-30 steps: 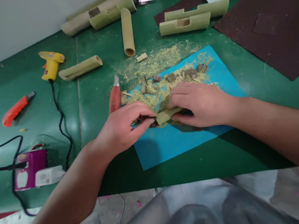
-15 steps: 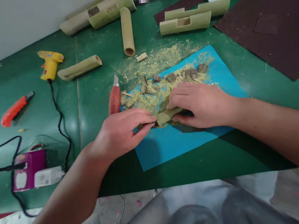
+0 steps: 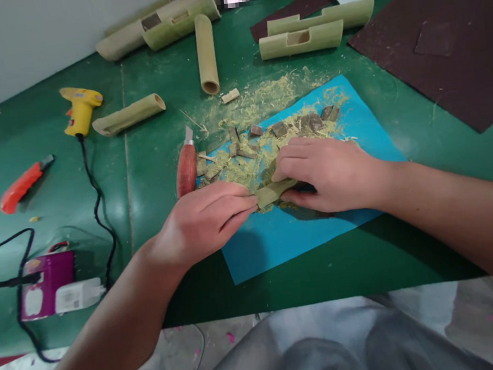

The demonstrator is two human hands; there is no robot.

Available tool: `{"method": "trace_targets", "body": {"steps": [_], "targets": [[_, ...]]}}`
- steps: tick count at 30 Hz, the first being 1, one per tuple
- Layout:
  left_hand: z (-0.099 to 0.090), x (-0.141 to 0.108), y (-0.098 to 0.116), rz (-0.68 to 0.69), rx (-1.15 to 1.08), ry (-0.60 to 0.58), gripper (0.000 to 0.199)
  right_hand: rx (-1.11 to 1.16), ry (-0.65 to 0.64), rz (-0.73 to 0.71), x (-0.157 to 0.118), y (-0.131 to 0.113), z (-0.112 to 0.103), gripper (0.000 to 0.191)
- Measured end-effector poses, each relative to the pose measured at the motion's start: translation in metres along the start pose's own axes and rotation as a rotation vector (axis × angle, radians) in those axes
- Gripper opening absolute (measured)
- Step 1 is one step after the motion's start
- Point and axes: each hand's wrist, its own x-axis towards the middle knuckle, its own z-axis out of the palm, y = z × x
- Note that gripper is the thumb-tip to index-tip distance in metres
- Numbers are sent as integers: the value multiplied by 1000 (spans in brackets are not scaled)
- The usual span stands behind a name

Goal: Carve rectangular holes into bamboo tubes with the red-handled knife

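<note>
A short green bamboo piece (image 3: 271, 194) lies between my hands, low over a blue sheet (image 3: 254, 249) strewn with yellow-green shavings and several dark chips (image 3: 279, 129). My right hand (image 3: 327, 173) is closed round its right part, thumb below and fingers above. My left hand (image 3: 209, 216) has its fingers and thumb pressed together, with their tips at the piece's left end; whether they grip anything there is hidden. Just beyond my left hand lies a red-handled knife (image 3: 186, 168), blade pointing away.
A yellow glue gun (image 3: 81, 112), a bamboo tube (image 3: 129, 115), an orange cutter (image 3: 22, 190) and a purple box (image 3: 50, 281) with cables lie left. More bamboo tubes (image 3: 206, 53) lie at the back, some notched (image 3: 301, 40). A dark brown sheet (image 3: 445, 55) is on the right.
My left fingers and thumb have drawn together, closing the gap between them. My right hand keeps its hold on the bamboo piece. The whole view has shifted slightly.
</note>
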Motion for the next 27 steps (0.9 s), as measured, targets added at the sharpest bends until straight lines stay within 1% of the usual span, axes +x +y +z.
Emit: {"method": "trace_targets", "body": {"steps": [4,9,14,18,21,27], "targets": [[-3,4,2,-16,-21,-26,14,35,-44,59,2,-3,-4,9],[-7,6,1,-42,-70,-17,11,61,-71,93,3,-4,-5,8],[-8,4,-1,-35,-45,-49,16,39,-63,72,2,-4,-5,8],[-5,4,0,-22,-53,-18,13,8,-52,44,3,-3,-4,4],[-2,7,1,-21,-57,12,12,10,-35,34,3,-1,-2,6],[-5,8,4,-1,-45,-15,13,47,-50,86,3,-2,-5,9]]}}
